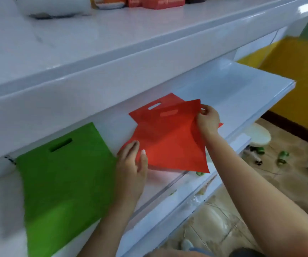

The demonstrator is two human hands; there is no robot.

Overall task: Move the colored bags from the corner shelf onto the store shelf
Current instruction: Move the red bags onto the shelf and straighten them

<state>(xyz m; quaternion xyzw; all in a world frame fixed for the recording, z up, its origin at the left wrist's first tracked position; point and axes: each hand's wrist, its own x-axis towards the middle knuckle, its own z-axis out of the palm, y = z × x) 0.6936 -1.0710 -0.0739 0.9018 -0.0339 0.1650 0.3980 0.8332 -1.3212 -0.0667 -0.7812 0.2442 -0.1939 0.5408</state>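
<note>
Two flat red bags with cut-out handles lie overlapped on the white store shelf (238, 93). The upper red bag (170, 138) is tilted, and my right hand (208, 119) pinches its right top corner. The lower red bag (149, 108) peeks out behind it. My left hand (131, 164) rests with straight fingers on the upper bag's left lower edge. A green bag (62, 179) with a slot handle lies flat on the same shelf to the left, apart from both hands.
A higher white shelf (112, 58) overhangs the bags, with red and orange packets (149, 1) at its back. Lower shelf edges (186, 197) jut out below. A white stool (259, 134) and small green items (283, 156) are on the tiled floor to the right.
</note>
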